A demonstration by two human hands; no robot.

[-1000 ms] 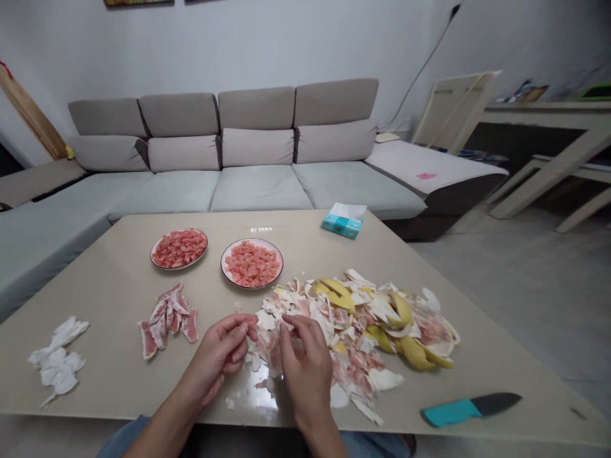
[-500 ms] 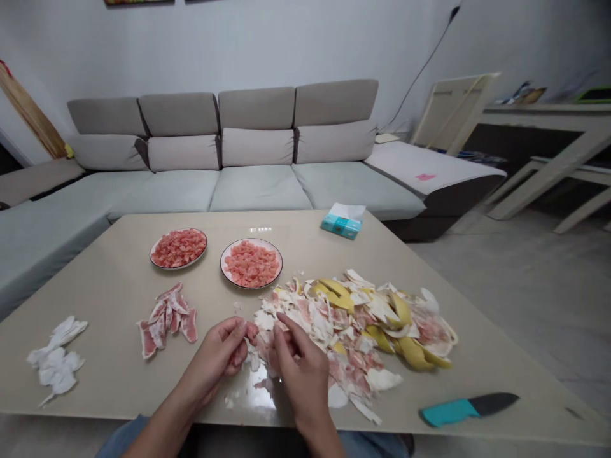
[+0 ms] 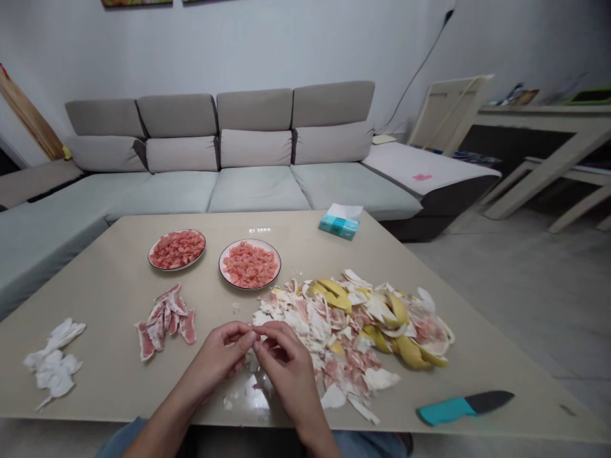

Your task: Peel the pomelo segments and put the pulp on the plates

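Note:
My left hand (image 3: pixel 224 353) and my right hand (image 3: pixel 287 362) meet fingertip to fingertip above the near part of the table. Both are closed in a pinch around a small piece of pink pomelo flesh (image 3: pixel 256 337), mostly covered by the fingers. Just right of them spreads a heap of pomelo peel and membrane (image 3: pixel 329 324), white, pink and yellow. To the left lie several unpeeled pomelo segments (image 3: pixel 167 321) in a loose pile. Beyond the hands, one plate (image 3: pixel 223 270) of peeled pink pulp stands near another plate (image 3: pixel 151 257) filled the same way.
A knife (image 3: pixel 449 410) with a turquoise handle lies at the table's near right edge. Crumpled tissues (image 3: pixel 57 369) sit at far left, and a tissue pack (image 3: pixel 340 222) at the back. A grey sofa (image 3: pixel 258 184) stands behind the table (image 3: pixel 114 375).
My right hand has moved left to meet my left hand, and its fingertips have closed at the pomelo piece. The pink piece, plainer before, is now mostly hidden.

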